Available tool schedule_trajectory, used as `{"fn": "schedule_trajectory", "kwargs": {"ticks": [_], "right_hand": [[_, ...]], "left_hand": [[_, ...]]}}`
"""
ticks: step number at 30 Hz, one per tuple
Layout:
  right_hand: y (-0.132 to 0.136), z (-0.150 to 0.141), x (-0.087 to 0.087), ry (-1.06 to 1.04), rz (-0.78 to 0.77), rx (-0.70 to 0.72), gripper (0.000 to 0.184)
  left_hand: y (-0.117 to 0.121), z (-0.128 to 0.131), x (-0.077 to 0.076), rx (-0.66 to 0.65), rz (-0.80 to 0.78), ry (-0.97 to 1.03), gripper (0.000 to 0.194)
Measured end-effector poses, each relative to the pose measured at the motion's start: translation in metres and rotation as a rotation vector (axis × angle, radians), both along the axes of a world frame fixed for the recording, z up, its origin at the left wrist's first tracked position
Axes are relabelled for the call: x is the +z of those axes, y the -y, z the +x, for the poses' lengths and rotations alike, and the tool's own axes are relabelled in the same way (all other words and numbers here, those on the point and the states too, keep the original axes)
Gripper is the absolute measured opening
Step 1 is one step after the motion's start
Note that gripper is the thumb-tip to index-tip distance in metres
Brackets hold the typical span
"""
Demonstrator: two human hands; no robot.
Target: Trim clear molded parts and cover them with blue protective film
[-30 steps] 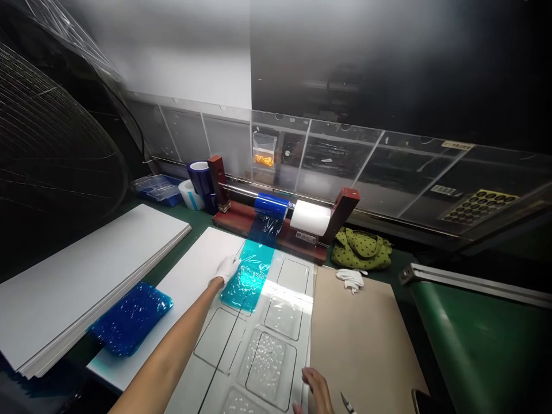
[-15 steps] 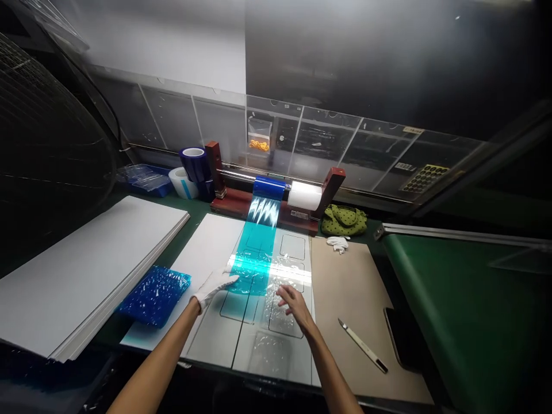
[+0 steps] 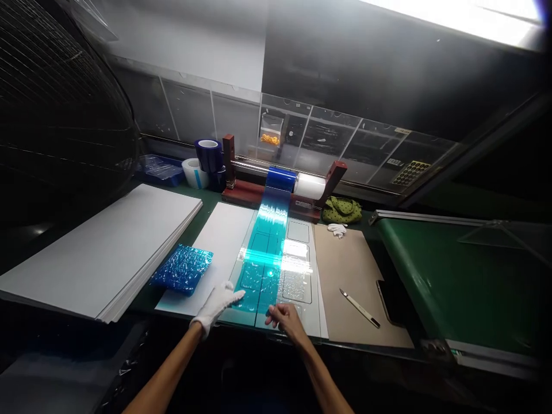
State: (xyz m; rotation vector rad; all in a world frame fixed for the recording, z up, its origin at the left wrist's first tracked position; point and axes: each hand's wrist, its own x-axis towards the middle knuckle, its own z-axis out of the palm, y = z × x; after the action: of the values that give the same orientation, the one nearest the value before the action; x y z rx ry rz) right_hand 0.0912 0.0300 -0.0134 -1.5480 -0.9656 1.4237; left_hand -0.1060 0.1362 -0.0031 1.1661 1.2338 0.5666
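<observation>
The left hand, in a white glove, is at the near left corner of the blue film. Its forearm rises from the lower left; the palm faces mostly down, the fingers are extended to the right over the film's edge and the thumb is raised apart from them. Whether it pinches the film cannot be determined. The right hand, bare, is at the near right corner, its forearm angled in from the lower right, wrist bent and fingers curled inward; a grasp on the film cannot be confirmed. The film runs from the blue roll on the red-brown stand down over the outlined panel. Beside the blue roll on the same rod is a white roll. A knife lies on the brown board, right of the panel, near a phone.
</observation>
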Motion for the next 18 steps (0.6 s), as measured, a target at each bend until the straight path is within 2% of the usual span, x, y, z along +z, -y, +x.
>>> {"fn": "schedule_trajectory", "kwargs": {"ticks": [4,8,12,18], "right_hand": [[0.042,-0.027,-0.024,0.014,-0.073,0.003,0.058],[0.062,-0.047,-0.038,-0.034,-0.136,-0.024,0.059],[0.057,-0.060,-0.049,-0.089,-0.228,-0.077,0.062],[0.051,-0.071,-0.058,-0.073,-0.303,-0.086,0.066]], "left_hand": [[0.048,-0.026,-0.020,0.102,-0.031,-0.099,0.055],[0.078,-0.041,-0.037,0.174,-0.080,-0.122,0.059],[0.087,-0.046,-0.050,0.250,-0.105,-0.138,0.062],[0.081,-0.042,-0.069,0.307,-0.106,-0.155,0.061]]}}
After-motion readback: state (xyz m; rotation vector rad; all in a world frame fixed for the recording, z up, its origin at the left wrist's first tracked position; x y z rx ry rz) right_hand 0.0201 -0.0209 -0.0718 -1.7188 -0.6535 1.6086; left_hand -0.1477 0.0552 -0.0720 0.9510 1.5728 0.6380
